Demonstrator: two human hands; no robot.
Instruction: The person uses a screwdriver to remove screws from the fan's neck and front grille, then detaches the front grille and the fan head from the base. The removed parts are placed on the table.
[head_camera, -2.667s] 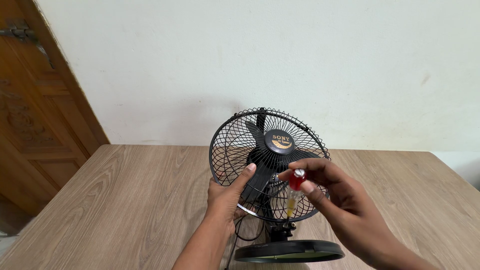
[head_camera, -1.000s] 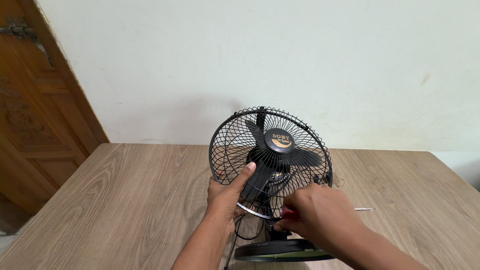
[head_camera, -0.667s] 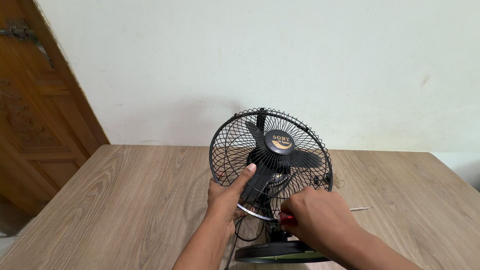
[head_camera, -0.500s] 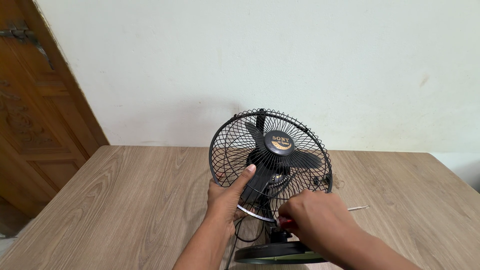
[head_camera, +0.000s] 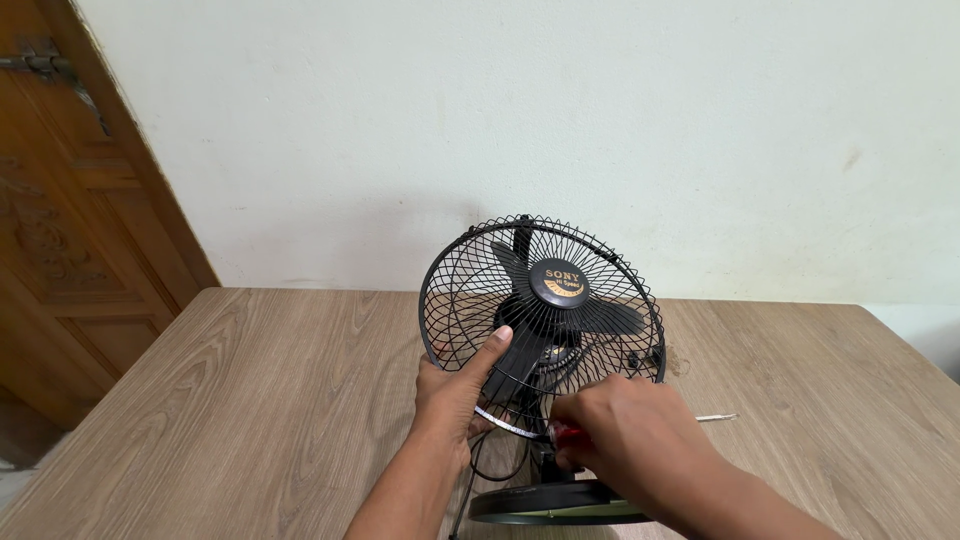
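head view: looking down over a wood-grain laminate surface (head_camera: 250, 400) toward a pale plaster wall (head_camera: 500, 120).
fan: small black table fan (head_camera: 541, 330), tilted back, standing near the middle of the surface, closer to its near edge than to the far edge by the wall.
guard: round cage of thin black wire (head_camera: 450, 290), spokes running out from a round dark hub cap (head_camera: 559, 282) with a gold mark; a bright metal band rims its lower edge.
blades: dark, smooth and curved, seen through the wire.
base: flat round black disc (head_camera: 540, 500), glossy rim, at the near edge of the surface.
cord: thin black cable (head_camera: 487, 470) looping beside the stem above the base.
left hand: left hand (head_camera: 455, 395) wrapped around the lower left rim of the guard, thumb laid up across the wires, gripping it.
right hand: right hand (head_camera: 625, 440) closed in a fist around a screwdriver, knuckles up, at the bottom of the guard just above the stem.
screwdriver: red translucent handle (head_camera: 567, 434) showing at the left of the fist; thin silvery shaft tip (head_camera: 718, 417) sticking out to the right, lying level over the surface.
door: carved brown wooden door (head_camera: 60, 220) beyond the far left corner, metal hinge at the top.
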